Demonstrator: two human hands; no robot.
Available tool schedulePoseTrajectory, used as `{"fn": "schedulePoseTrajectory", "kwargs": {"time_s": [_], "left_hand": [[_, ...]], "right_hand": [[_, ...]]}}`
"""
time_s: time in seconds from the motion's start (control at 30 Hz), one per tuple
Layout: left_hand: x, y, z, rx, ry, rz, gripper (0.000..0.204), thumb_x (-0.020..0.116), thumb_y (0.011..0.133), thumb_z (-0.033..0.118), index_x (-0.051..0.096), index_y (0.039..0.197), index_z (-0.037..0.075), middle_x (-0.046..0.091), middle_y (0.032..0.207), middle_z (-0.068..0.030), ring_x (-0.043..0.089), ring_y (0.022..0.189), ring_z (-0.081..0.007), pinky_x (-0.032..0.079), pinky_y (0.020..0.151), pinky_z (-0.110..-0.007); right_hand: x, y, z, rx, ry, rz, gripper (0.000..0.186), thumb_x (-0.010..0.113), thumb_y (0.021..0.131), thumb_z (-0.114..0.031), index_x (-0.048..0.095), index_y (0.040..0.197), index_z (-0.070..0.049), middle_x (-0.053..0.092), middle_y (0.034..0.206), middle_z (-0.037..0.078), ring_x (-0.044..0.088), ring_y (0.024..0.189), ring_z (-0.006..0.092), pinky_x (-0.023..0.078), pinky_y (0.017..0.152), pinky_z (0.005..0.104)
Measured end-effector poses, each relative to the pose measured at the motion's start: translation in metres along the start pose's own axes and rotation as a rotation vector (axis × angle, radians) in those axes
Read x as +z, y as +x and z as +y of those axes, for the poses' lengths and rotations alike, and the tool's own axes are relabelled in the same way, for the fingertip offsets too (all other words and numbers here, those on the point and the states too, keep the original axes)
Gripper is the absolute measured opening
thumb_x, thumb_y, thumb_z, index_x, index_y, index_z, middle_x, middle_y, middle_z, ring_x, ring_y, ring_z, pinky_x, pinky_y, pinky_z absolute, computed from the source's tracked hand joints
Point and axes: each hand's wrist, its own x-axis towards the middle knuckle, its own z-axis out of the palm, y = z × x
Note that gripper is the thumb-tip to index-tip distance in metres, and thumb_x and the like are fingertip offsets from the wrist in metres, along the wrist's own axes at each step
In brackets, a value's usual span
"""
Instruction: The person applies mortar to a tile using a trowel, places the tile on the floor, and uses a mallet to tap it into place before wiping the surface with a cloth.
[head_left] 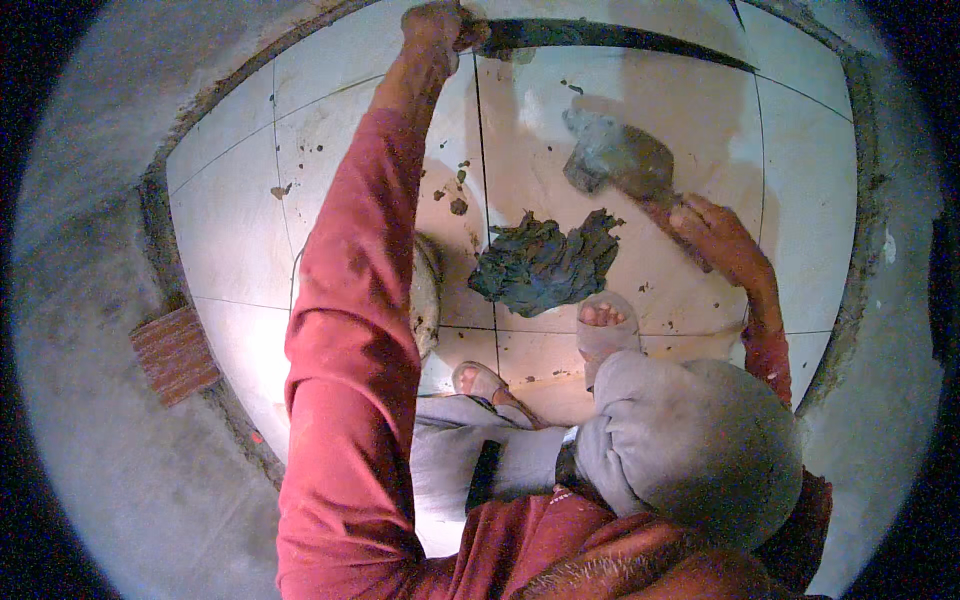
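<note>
At the top of the head view my left hand (435,35) is closed on the left end of a long, flat dark strip (620,38) lying across the white floor tiles. My right hand (715,228) is wrapped round the wooden handle of a trowel, whose grey, mortar-smeared blade (625,150) is held over the tiles, below the strip. A ragged pile of dark mortar (545,260) lies below the blade, left of my right hand. Smaller crumbs (458,205) are scattered to its left.
A round container (425,310) is partly hidden behind my left arm. My sandalled feet (607,318) rest on the tiles (230,240) below the pile. Rough grey concrete (90,300) borders the tiling, with a reddish-brown tile piece (175,355) on the left edge.
</note>
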Motion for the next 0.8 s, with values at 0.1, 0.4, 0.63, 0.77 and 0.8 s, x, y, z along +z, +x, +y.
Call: {"fn": "schedulePoseTrajectory", "kwargs": {"time_s": [0.1,0.4,0.63,0.77,0.8], "left_hand": [[0.04,-0.003,0.002,-0.176,-0.353,-0.047,0.027,0.074,0.091,0.035,0.071,0.094,0.009,0.072,0.09,-0.0159,0.071,0.092,-0.0368,0.056,0.079,-0.047],[0.113,0.001,-0.028,0.058,-0.156,0.063,0.022,0.074,0.08,0.021,0.067,0.096,0.009,0.072,0.09,-0.0143,0.071,0.088,-0.0366,0.057,0.076,-0.046],[0.028,-0.052,-0.223,-0.004,0.139,0.623,0.011,0.054,0.093,0.009,0.063,0.088,0.004,0.063,0.082,-0.0183,0.059,0.069,-0.0354,0.05,0.063,-0.047],[-0.055,-0.041,-0.18,-0.273,-0.4,0.206,0.03,0.054,0.095,0.011,0.07,0.119,0.001,0.071,0.111,-0.0192,0.064,0.098,-0.0264,0.051,0.088,-0.042],[-0.082,-0.029,-0.133,-0.367,-0.571,0.193,0.03,0.054,0.096,0.011,0.07,0.119,0.0,0.07,0.108,-0.0163,0.063,0.1,-0.0245,0.051,0.089,-0.039]], "right_hand": [[0.001,0.009,-0.033,0.315,0.411,-0.115,0.049,0.06,0.102,-0.041,0.059,0.133,-0.004,0.058,0.083,0.003,0.052,0.067,0.012,0.045,0.059,0.0299],[0.002,0.021,-0.065,0.454,0.709,-0.228,0.062,0.062,0.101,-0.043,0.049,0.147,-0.004,0.062,0.083,0.002,0.054,0.063,0.0108,0.048,0.055,0.0292],[0.019,0.052,-0.08,-0.084,0.265,-0.027,0.061,0.064,0.1,-0.039,0.048,0.149,-0.006,0.068,0.098,0.009,0.064,0.079,0.0187,0.053,0.071,0.0379],[-0.002,0.069,-0.121,-0.287,0.01,-0.174,0.064,0.065,0.097,-0.039,0.047,0.148,-0.005,0.063,0.129,0.023,0.061,0.116,0.037,0.05,0.099,0.046],[-0.01,0.072,-0.136,-0.252,-0.009,-0.272,0.063,0.065,0.097,-0.039,0.048,0.146,-0.005,0.061,0.132,0.024,0.061,0.119,0.0403,0.049,0.101,0.0475]]}}
